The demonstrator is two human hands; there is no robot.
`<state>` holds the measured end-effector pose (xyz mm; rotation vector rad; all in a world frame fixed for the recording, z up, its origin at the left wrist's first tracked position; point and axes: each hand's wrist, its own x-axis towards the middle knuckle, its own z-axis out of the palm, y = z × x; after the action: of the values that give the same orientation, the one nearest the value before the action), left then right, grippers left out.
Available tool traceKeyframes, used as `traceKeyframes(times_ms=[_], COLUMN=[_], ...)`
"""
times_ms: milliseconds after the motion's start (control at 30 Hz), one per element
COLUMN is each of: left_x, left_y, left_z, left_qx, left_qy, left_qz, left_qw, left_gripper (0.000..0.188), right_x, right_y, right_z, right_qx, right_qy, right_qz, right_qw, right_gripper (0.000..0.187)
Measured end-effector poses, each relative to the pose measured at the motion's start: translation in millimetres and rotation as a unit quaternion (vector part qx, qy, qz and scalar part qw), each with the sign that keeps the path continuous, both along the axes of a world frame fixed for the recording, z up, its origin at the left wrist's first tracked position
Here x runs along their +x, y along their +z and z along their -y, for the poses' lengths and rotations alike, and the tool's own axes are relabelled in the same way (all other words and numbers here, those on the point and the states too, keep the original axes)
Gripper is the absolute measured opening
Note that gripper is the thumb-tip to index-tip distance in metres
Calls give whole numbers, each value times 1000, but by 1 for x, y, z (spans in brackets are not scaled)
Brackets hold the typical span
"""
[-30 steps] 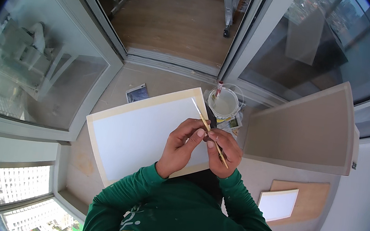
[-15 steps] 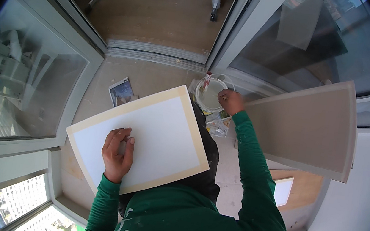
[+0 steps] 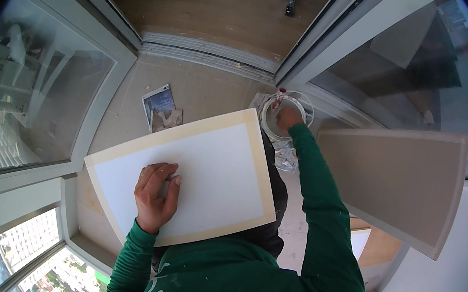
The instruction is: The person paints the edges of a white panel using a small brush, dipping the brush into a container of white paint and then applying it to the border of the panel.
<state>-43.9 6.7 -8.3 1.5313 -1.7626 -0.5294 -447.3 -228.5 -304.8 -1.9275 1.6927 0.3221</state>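
A white panel [image 3: 214,161] with a cream border lies tilted across my lap. My left hand [image 3: 155,195] rests on its face, fingers loosely bent and thumb apart, with no held thing that I can make out. My right hand [image 3: 290,119] is closed and reaches over the rim of a white bucket [image 3: 264,117] beyond my right knee. Whatever it grips is hidden behind the fingers. Beside it, a red and white handle [image 3: 280,94] sticks up from the bucket.
A printed sheet [image 3: 159,105] lies on the tiles beyond the panel. At right a large grey-beige board [image 3: 393,183] juts out close to my right arm. A glass door [image 3: 34,104] stands at left. A door track [image 3: 210,55] crosses the floor ahead.
My right hand has moved down into the bucket's opening. My left hand stays on the panel, with its thumb and fingers slightly shifted. The whole view has turned a little.
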Motion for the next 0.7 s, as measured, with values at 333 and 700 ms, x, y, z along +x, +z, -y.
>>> traceKeyframes(times_ms=[333, 700], left_x=[-2, -1], left_y=[0, 0], left_z=[-1, 1], left_qx=[-9, -20], left_qy=[7, 0], left_qz=[-18, -14], left_qw=[1000, 1000], left_gripper=[30, 29], right_x=[2, 5], right_y=[-23, 7], right_z=[6, -2], right_qx=[36, -15], right_qy=[4, 34], right_qz=[-57, -64], right_qw=[998, 997], right_gripper=[29, 27])
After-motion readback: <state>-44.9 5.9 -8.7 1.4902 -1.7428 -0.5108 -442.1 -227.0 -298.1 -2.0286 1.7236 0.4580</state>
